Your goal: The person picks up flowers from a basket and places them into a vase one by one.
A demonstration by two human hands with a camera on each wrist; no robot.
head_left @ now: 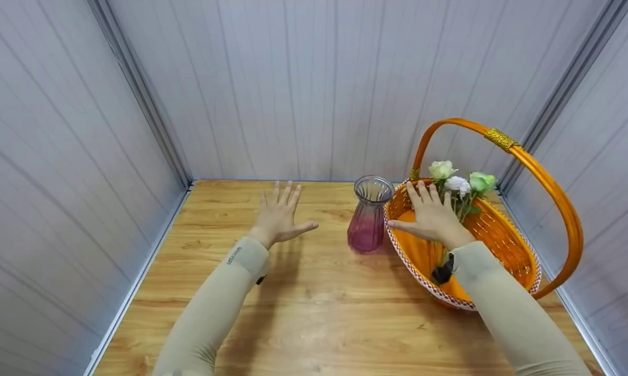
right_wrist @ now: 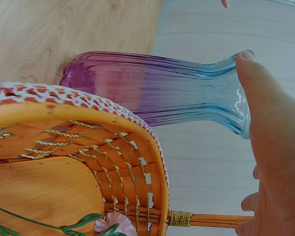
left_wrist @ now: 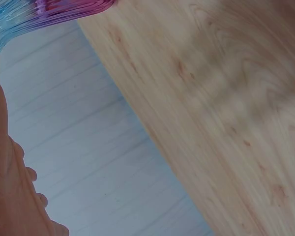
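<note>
My left hand (head_left: pixel 278 218) is held out over the left part of the table, fingers spread and straight, holding nothing. Above the orange woven basket (head_left: pixel 501 245) my right hand (head_left: pixel 433 218) is spread the same way, also without anything in it. A ribbed glass vase (head_left: pixel 367 224), pink at the bottom and clear toward its flared mouth, stands upright just left of the basket. Inside the basket lie artificial flowers, among them a cream rose (head_left: pixel 442 169), a white bloom (head_left: pixel 458 185) and a pale green rose (head_left: pixel 482 182). The right wrist view shows a pink flower (right_wrist: pixel 117 224) there too.
The basket's tall arched handle (head_left: pixel 564 209) rises on the right, with gold wrapping at its top. Pale panel walls (head_left: pixel 303 89) enclose the wooden table (head_left: pixel 314 313) at the back and both sides. A dark object (head_left: pixel 442 270) shows beneath my right wrist.
</note>
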